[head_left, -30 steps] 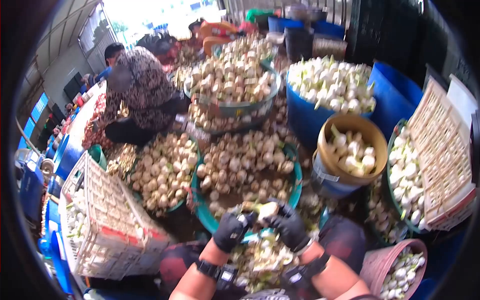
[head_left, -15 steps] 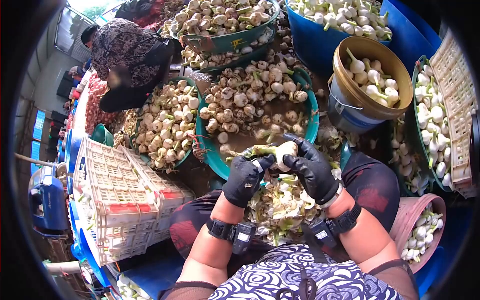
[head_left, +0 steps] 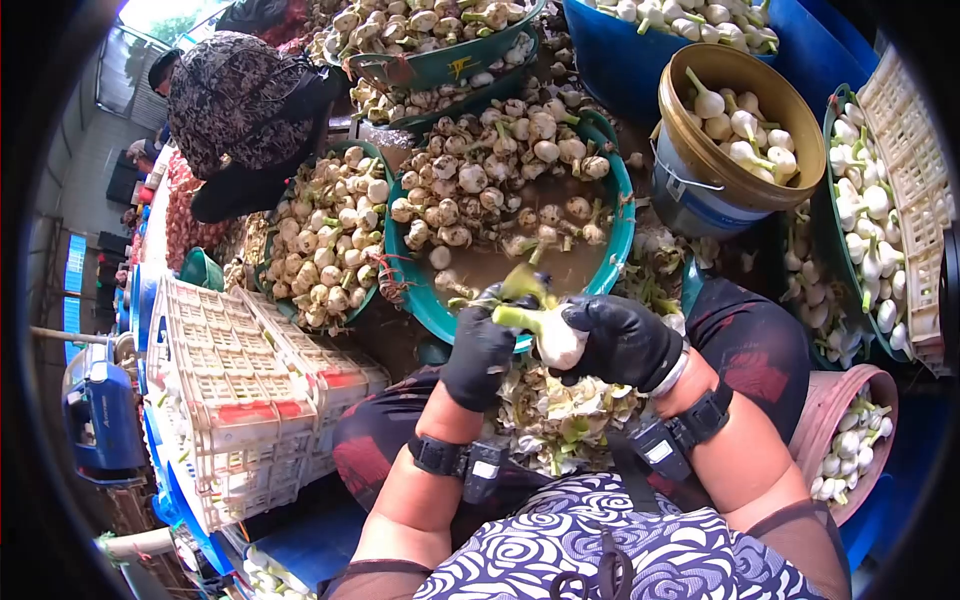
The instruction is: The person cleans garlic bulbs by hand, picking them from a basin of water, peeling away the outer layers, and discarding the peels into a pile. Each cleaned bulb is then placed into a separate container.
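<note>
My right hand (head_left: pixel 622 342), in a black glove, grips a garlic bulb (head_left: pixel 560 338) by its side. The bulb is mostly white, and its pale green stem points left. My left hand (head_left: pixel 478 350), also gloved in black, is closed beside the stem. A blurred yellow-green strip of garlic skin (head_left: pixel 527 284) sticks up from its fingertips. Beneath both hands, a heap of garlic peelings (head_left: pixel 565 415) lies between my legs. Just beyond them stands a green tub (head_left: pixel 622 235) of dirty, unpeeled garlic bulbs (head_left: pixel 470 185).
At the right are a bucket (head_left: pixel 690 210) of cleaned garlic, a pink tub (head_left: pixel 825 400) and a cream crate (head_left: pixel 905 190). More cream crates (head_left: pixel 245 400) stand at the left. Another person (head_left: pixel 240 110) bends over at the upper left, near a garlic-filled basin (head_left: pixel 325 240).
The bulb has tipped and come slightly closer to me. Brownish skin has come off its stem, which now shows pale green. My left hand has drawn away a strip of skin.
</note>
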Tool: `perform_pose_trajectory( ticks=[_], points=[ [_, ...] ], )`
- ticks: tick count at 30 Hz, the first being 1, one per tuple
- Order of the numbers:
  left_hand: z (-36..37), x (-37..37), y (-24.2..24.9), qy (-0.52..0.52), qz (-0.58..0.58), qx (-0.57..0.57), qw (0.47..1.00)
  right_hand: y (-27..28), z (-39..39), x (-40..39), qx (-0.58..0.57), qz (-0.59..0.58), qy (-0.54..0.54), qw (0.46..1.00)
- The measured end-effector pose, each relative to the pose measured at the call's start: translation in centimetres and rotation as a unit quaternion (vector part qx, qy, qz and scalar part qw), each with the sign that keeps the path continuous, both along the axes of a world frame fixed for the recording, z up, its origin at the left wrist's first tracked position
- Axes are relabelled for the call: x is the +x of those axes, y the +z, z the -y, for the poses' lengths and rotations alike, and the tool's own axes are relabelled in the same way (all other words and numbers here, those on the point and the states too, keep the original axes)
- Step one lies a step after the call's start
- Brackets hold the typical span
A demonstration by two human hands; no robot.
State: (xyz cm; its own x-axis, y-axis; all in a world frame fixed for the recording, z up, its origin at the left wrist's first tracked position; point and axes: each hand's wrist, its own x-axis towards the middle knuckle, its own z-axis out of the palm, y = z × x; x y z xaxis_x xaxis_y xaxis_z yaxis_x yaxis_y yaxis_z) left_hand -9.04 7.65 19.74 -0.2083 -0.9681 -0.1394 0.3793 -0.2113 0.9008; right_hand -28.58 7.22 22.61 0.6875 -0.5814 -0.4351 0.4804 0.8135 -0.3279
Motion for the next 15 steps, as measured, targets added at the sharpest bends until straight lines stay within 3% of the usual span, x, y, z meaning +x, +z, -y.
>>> perform_pose_trajectory(
  ticks=[1,2,4,5,7,8,11,12,13,14,15],
  points=[
    [0.3,-0.7,1.7,-0.011,0.05,-0.033,0.998,-0.6,0.6,-0.2,-0.071,0.0,-0.012,0.997],
    [0.5,-0.1,3.7,-0.047,0.269,-0.109,0.956,-0.9,0.9,-0.4,-0.141,0.0,-0.024,0.99],
    [0.7,-0.2,3.3,-0.051,0.139,-0.014,0.989,-0.3,1.1,-0.6,-0.16,-0.045,-0.06,0.984],
    [0.6,-0.5,3.4,-0.051,0.138,-0.014,0.989,-0.2,1.2,-0.3,-0.173,-0.052,-0.059,0.982],
    [0.4,-1.2,4.4,-0.041,0.015,0.036,0.998,-0.3,1.2,0.1,-0.171,-0.049,-0.043,0.983],
    [0.5,-0.9,4.5,-0.04,0.016,0.039,0.998,-0.2,1.2,0.2,-0.169,-0.047,-0.042,0.984],
    [0.5,-0.7,5.5,-0.032,0.129,0.065,0.989,-0.1,1.0,0.7,-0.287,-0.282,-0.094,0.911],
    [0.6,-0.5,5.1,-0.034,0.13,0.067,0.989,0.2,0.6,0.7,-0.284,-0.281,-0.096,0.912],
    [0.9,0.0,4.4,-0.014,0.052,0.049,0.997,0.9,0.3,0.7,-0.496,-0.439,-0.13,0.738],
    [1.4,0.6,3.5,0.007,-0.028,0.03,0.999,1.3,0.1,0.7,-0.659,-0.552,-0.151,0.488],
    [2.2,2.0,2.3,0.026,-0.016,0.045,0.999,1.2,-0.5,1.5,-0.701,-0.519,-0.206,0.443]
  ],
)
